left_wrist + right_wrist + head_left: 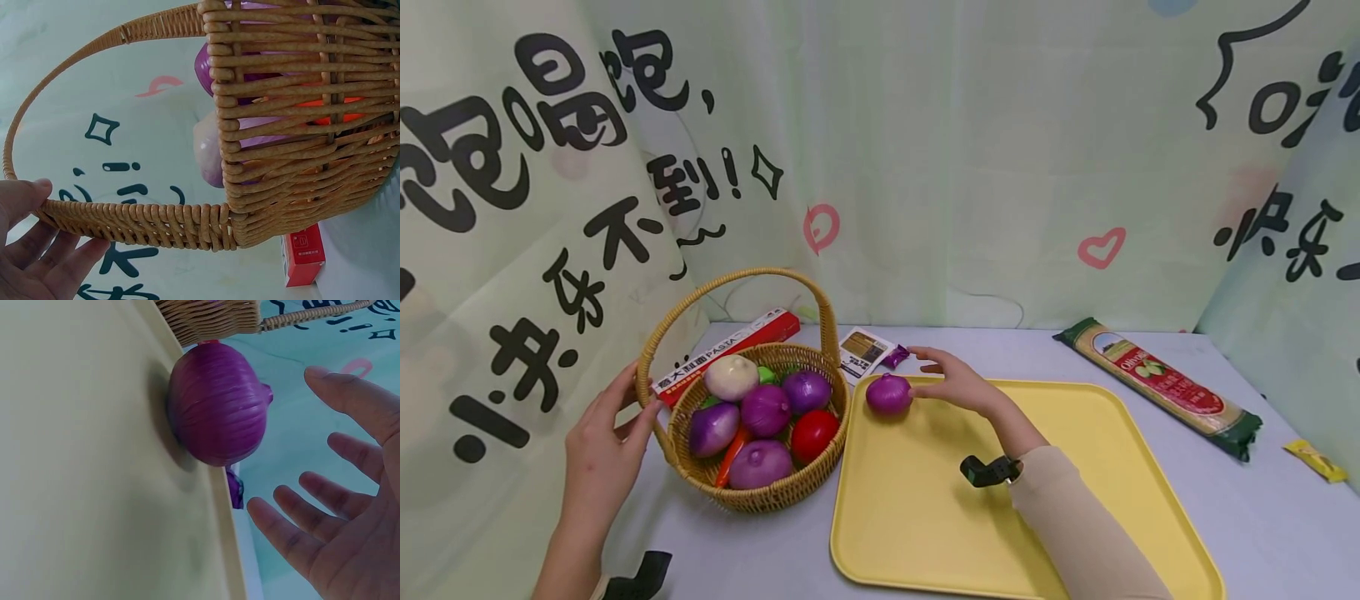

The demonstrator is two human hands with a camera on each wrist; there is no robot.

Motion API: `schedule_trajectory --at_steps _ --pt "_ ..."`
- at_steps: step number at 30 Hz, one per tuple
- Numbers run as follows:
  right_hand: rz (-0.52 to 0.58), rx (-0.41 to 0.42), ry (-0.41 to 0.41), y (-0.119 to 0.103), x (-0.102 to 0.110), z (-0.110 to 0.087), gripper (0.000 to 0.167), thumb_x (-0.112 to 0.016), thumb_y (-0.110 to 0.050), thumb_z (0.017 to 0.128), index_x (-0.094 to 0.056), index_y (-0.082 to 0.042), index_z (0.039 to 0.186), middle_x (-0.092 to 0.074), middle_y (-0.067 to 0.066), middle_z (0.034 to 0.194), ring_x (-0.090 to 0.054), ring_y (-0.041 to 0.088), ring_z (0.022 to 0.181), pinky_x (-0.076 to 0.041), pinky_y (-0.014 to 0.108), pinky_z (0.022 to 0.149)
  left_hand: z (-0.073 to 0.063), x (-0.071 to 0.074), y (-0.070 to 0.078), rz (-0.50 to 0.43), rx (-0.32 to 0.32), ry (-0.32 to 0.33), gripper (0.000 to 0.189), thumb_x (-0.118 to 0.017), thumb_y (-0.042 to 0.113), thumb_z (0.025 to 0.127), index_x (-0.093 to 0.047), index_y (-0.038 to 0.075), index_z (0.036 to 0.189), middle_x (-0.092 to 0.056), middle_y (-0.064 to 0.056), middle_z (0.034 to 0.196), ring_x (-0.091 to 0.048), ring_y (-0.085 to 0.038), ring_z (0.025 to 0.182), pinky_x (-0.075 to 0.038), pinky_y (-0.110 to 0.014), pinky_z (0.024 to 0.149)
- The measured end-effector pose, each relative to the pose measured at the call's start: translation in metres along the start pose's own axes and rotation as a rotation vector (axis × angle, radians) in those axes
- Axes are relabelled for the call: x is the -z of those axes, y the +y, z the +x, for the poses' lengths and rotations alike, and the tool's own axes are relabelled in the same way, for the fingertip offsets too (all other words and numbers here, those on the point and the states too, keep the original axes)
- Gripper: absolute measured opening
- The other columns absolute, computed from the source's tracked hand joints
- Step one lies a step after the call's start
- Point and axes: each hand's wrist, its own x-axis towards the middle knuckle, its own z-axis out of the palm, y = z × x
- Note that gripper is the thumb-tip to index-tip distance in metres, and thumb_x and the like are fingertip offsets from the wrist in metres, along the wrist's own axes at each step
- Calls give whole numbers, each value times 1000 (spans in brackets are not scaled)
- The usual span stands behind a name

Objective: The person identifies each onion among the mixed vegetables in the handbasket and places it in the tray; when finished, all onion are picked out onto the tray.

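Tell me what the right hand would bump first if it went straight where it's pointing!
Probably the purple onion on the yellow tray, just ahead of the right hand, though depth is unclear.

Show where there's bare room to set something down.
The yellow tray is bare between the purple onion and the near edge, and right of the right sleeve; so is the table between tray and green-ended packet. Crowded: the heaped basket and the tray's far-left corner, holding the onion.

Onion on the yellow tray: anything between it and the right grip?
Nothing visible: the right wrist view shows a bare gap between the right grip and the onion. The purple wrapper lies past the far edge of the tray, outside that gap.
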Motion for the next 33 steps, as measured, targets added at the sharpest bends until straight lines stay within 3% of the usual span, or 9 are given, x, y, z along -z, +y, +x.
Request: schedule_trajectory --at_steps 9,21,33 --pt "-41 27 9 -13 5 2 71 -70 -29 84 -36 -18 145 -36 12 150 -41 36 134 -47 50 101 0 0 1 14 13 -6 61 -66 7 86 -42 15 142 -59 -18 122 -58 -34 110 -36 6 72" --pt "-9 153 -28 -45 2 1 68 -69 -26 86 -36 -19 145 -34 7 151 -44 31 132 -48 46 101 0 0 1 17 23 -8 60 -65 7 87 -42 15 142 -59 -19 121 -58 -34 111 -32 10 70" --pt "-33 230 -42 -75 -5 4 67 -68 -24 86 -36 -20 145 -37 8 149 -46 28 130 -48 43 101 -1 0 1 17 18 -3 62 -66 6 86 -43 15 142 -59 -19 122 -58 -34 110 -35 6 72"
